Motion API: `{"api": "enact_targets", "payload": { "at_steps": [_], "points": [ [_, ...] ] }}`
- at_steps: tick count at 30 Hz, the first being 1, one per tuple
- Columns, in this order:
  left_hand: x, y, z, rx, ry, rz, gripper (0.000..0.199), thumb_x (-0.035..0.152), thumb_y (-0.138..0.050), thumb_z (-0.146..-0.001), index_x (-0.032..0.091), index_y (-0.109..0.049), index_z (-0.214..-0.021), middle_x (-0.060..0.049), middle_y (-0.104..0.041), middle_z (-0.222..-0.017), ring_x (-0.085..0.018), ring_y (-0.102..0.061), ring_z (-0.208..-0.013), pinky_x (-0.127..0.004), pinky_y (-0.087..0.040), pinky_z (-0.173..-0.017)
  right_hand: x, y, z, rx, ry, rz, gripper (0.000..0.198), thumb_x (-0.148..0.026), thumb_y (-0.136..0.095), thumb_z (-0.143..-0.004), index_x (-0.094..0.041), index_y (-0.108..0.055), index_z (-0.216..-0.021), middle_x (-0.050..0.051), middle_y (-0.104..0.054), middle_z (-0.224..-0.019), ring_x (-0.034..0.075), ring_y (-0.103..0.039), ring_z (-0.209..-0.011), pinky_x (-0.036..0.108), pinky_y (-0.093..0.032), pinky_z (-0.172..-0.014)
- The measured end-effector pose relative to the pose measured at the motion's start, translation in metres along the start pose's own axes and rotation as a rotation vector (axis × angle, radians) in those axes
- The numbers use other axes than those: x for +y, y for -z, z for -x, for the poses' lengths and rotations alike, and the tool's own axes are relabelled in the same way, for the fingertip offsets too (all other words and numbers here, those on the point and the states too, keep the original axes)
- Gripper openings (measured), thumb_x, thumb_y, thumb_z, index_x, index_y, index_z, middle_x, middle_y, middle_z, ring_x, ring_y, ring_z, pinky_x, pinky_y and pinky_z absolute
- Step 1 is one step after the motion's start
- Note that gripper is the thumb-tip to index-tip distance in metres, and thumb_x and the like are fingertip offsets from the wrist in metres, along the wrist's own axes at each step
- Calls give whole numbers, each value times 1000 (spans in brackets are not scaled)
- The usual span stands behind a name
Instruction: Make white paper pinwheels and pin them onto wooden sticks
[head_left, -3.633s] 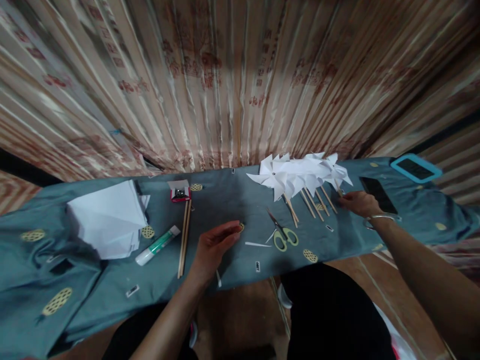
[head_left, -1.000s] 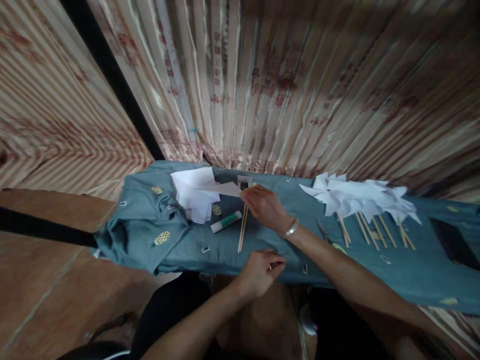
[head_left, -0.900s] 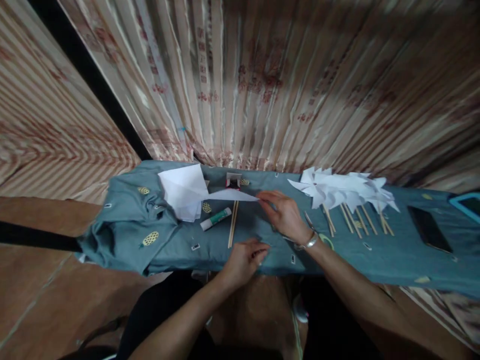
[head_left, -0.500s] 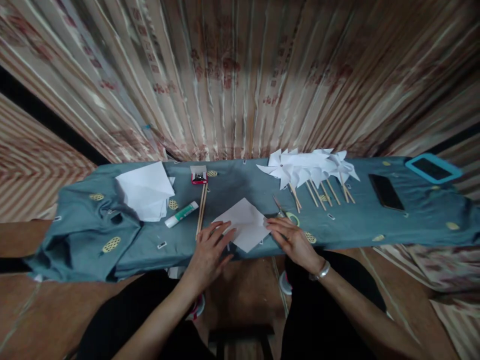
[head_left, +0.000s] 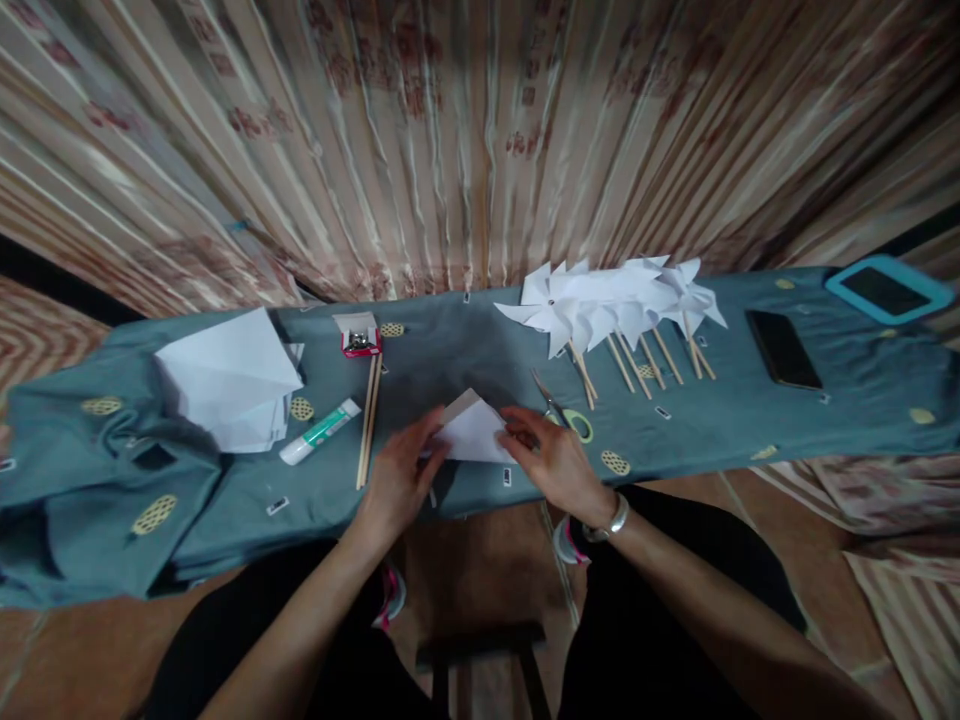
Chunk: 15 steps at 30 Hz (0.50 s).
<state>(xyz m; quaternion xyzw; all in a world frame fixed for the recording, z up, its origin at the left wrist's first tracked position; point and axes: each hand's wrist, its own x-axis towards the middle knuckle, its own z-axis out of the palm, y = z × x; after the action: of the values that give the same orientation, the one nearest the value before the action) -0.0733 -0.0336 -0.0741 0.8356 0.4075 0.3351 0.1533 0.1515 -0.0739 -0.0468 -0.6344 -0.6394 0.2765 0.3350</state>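
Observation:
A white sheet of paper [head_left: 474, 436], folded over into a triangle with its tip pointing away from me, lies between my hands near the table's front edge. My left hand [head_left: 401, 470] pinches its left corner between thumb and fingers. At the right corner, my right hand [head_left: 551, 455], with a silver bracelet at the wrist, grips the paper the same way. Green-handled scissors [head_left: 577, 424] rest just beyond my right hand. Left of my left hand are thin wooden sticks [head_left: 369, 425] and a glue stick [head_left: 321, 432].
White paper pinwheels [head_left: 600, 305] on sticks lie in a row at the back right. Farther right are a black phone [head_left: 784, 348] and a blue-framed tablet [head_left: 889, 290]. A stack of white paper [head_left: 225, 385] and a small red box [head_left: 361, 340] of metal pieces sit to the left.
The paper went from a flat diamond to a folded triangle, its near corner brought up. Both hands now hold its side corners. The view has shifted slightly.

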Motion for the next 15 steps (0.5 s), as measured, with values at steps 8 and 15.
{"api": "enact_targets", "payload": {
  "at_steps": [8,15],
  "points": [
    [29,-11,16,-176,-255,-238,39,18,-49,-95,13,-50,-134,-16,-56,-140,-30,-43,-137,-52,-39,-111,16,-15,-24,13,-84,32,29,-23,-62,-86,-19,-65,-115,5,-78,-91,19,-74,-80,30,-56,-76],
    [27,-16,32,-286,-212,-339,52,32,-49,-96,10,-41,-142,-17,-47,-148,-36,-31,-144,-61,-26,-114,22,-23,-24,90,36,135,27,-25,-60,-88,-17,-66,-113,6,-77,-88,20,-72,-77,31,-56,-74]
  ]
}}
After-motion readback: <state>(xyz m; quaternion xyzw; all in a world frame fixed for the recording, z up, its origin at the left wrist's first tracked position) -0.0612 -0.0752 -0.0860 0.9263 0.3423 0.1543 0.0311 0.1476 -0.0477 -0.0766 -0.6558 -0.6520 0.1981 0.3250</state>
